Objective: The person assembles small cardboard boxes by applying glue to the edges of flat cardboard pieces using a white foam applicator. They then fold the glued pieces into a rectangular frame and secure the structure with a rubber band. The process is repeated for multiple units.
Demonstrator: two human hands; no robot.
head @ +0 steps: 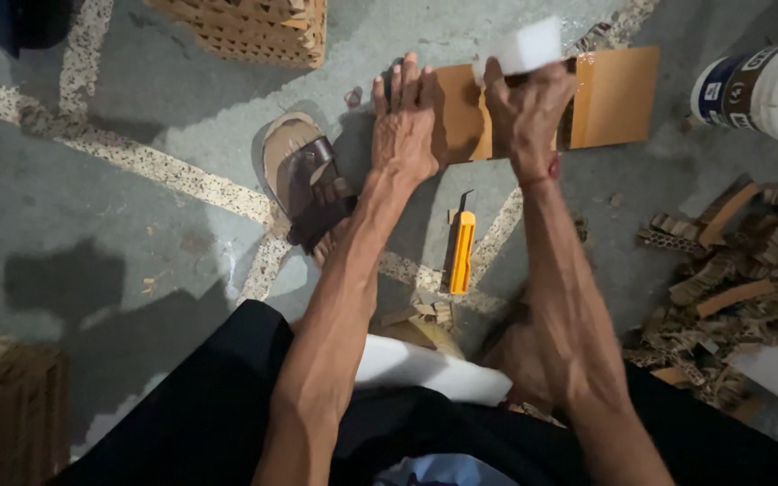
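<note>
A flat brown cardboard strip point(619, 94) lies on the grey concrete floor ahead of me. My left hand point(404, 126) presses flat on the strip's left end, fingers together. At the middle of the strip, my right hand point(526, 112) grips a white foam block point(524, 47) and holds it against the cardboard's far edge. A yellow utility knife point(460, 252) lies on the floor between my forearms, touched by neither hand.
A brown sandal point(303, 175) on my foot sits left of the strip. A white bucket point(767, 85) stands at the right edge. Corrugated cardboard scraps point(731, 288) pile at the right. Stacked cardboard pieces point(258, 27) rest at the top, another stack point(2, 405) at bottom left.
</note>
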